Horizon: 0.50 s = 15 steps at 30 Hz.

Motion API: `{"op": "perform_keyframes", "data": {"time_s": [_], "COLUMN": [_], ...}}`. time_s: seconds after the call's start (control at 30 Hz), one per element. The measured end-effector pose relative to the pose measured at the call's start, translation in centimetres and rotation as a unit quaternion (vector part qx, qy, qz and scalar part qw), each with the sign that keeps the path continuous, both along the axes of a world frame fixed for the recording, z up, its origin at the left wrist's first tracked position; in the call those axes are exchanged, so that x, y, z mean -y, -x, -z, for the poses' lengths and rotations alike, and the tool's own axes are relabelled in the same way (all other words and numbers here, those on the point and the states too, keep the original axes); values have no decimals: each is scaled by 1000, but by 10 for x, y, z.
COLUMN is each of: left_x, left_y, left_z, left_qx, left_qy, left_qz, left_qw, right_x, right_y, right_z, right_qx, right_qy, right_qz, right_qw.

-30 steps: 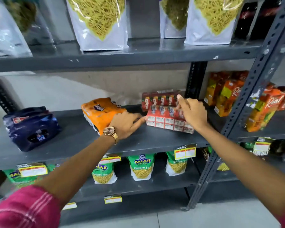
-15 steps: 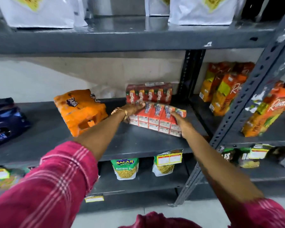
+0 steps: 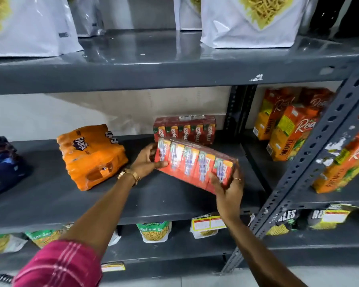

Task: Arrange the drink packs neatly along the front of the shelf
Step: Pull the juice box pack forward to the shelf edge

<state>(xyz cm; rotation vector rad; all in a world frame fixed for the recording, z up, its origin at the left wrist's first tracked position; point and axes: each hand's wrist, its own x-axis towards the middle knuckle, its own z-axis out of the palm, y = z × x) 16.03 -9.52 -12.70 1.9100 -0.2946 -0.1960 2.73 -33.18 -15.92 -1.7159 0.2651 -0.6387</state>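
A shrink-wrapped red pack of small juice cartons [image 3: 193,164] is held tilted above the grey middle shelf [image 3: 133,206]. My left hand [image 3: 146,161] grips its left end and my right hand [image 3: 229,188] grips its lower right corner. Behind it a second red carton pack [image 3: 184,129] stands upright at the back of the shelf. An orange Fanta pack [image 3: 91,156] lies slanted to the left. A dark blue pack [image 3: 2,164] sits at the far left edge.
Tall orange pineapple juice cartons [image 3: 286,129] fill the neighbouring bay on the right, behind a slanted perforated upright [image 3: 311,162]. White snack bags [image 3: 249,19] stand on the shelf above. Green snack pouches [image 3: 153,230] and price tags [image 3: 208,223] line the shelf below.
The red pack has been lifted off the shelf and tilted with its front face up. Both hands now grip its ends. The camera has moved closer and slightly upward.
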Motion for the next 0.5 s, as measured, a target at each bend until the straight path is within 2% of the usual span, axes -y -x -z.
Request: {"op": "perform_keyframes", "data": {"time_s": [0.07, 0.1, 0.17, 0.2, 0.23, 0.27, 0.33, 0.37, 0.4, 0.43, 0.5], "left_x": [4, 7, 15, 20, 26, 30, 39, 44, 48, 54, 78], "left_y": [0, 0, -2, -2, -3, -5, -8, -6, -5, -6, 0], "left_z": [0, -1, -9, -16, -25, -34, -53, -64, -71, -76, -84], "left_qx": [23, 41, 102, 99, 61, 11, -123, -197, -240, -269, -254], "left_qy": [-23, -64, -248, -345, -384, -358, -138, 2, 76, 84, -32], "left_qz": [-24, -52, -117, -137, -140, -130, -103, -82, -51, -21, 30], "left_qw": [999, 996, 956, 923, 910, 924, 977, 977, 966, 959, 966], "right_x": [6, 9, 11, 9, 6, 1, -13, -24, -37, -53, -92], "right_y": [-1, -1, -1, 0, -2, -2, 1, 5, 13, 24, 47], "right_z": [0, 1, 0, 0, 1, 0, -3, -2, -3, -1, 6], "right_qx": [-2, -13, -49, -68, -79, -88, -102, -105, -107, -103, -81], "right_qy": [-40, -34, -5, 1, -9, -19, -34, -44, -42, -24, 8], "right_qz": [-53, -63, -63, -57, -43, -30, 11, 33, 57, 64, -3], "right_qw": [998, 997, 997, 996, 996, 995, 994, 993, 992, 992, 997]}}
